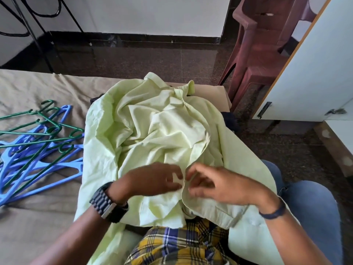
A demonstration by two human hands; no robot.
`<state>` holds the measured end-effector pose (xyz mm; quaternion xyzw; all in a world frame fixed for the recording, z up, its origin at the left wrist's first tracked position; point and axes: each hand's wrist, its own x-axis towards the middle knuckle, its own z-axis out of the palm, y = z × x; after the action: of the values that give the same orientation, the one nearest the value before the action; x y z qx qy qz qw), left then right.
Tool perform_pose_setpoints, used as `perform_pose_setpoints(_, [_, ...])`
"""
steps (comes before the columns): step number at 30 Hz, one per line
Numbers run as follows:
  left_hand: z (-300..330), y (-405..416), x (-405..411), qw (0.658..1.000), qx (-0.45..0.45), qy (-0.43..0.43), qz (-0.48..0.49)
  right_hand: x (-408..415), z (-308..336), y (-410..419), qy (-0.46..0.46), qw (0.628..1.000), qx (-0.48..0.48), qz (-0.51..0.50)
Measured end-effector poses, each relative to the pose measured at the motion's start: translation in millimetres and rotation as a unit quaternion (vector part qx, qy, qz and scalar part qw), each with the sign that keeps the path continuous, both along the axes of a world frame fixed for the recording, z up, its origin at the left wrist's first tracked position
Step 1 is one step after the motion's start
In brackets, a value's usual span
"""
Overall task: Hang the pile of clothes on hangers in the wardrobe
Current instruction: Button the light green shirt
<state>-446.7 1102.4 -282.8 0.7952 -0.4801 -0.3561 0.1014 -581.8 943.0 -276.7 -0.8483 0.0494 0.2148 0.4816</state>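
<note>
Broadly, the pale green shirt (pixel 152 131) is taken as the landmark: it is spread crumpled over a cardboard box (pixel 214 94) on the bed (pixel 38 87), with its collar at the far end and its lower edges nearest the person. Left of the shirt, a loose heap of blue and green hangers (pixel 38 142) is laid on the bed; right of it and beyond, the white wardrobe door (pixel 309 77) is seen open. At the shirt's near end, both hands are brought together over the front placket. The left hand (pixel 152 178) is curled, and a fold of cloth appears to be pinched between thumb and fingertips; the right hand (pixel 219 186) is curled just beside it, with the fabric edge apparently nipped by its fingers (pixel 193 175), though blur hides the exact grip. The step is judged to be working a button or straightening the front. It is best done with the two edges kept level and taut, so the shirt can be opened flat before a hanger is fetched from the left
</note>
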Motion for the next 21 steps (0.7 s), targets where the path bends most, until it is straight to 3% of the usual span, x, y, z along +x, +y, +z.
perform_pose_setpoints(2, [-2.6,-8.8,15.6,0.987,-0.116,-0.056,0.091,7.5,3.7,-14.8,-0.068,0.994,0.012,-0.086])
perform_pose_setpoints(5, [-2.6,-32.6,31.9,0.922,-0.289,-0.194,0.167,28.8,0.2,-32.7,-0.214,0.938,-0.097,-0.256])
perform_pose_setpoints(7, [-4.5,-51.4,44.2,0.919,-0.28,-0.218,0.169,46.0,-5.5,-38.5,-0.262,0.897,-0.158,-0.318])
perform_pose_setpoints(8, [-6.4,-60.6,51.4,0.93,-0.252,-0.212,0.163,55.2,-7.6,-40.4,-0.263,0.895,-0.159,-0.323])
perform_pose_setpoints(11, [-11.8,-75.3,64.9,0.954,-0.206,-0.192,0.1,75.7,-13.8,-38.8,-0.223,0.929,-0.147,-0.256])
perform_pose_setpoints(15, [1.3,-64.0,63.6,0.958,-0.2,-0.191,0.073,73.3,-6.2,-26.5,-0.201,0.951,-0.176,-0.158])
perform_pose_setpoints(19, [14.7,-26.6,56.3,0.976,-0.044,-0.213,-0.004,54.2,19.3,-3.5,-0.117,0.981,-0.156,0.003])
perform_pose_setpoints(21, [15.6,-17.9,57.2,0.982,0.035,-0.181,-0.039,56.9,24.6,2.7,-0.056,0.977,-0.183,0.091])
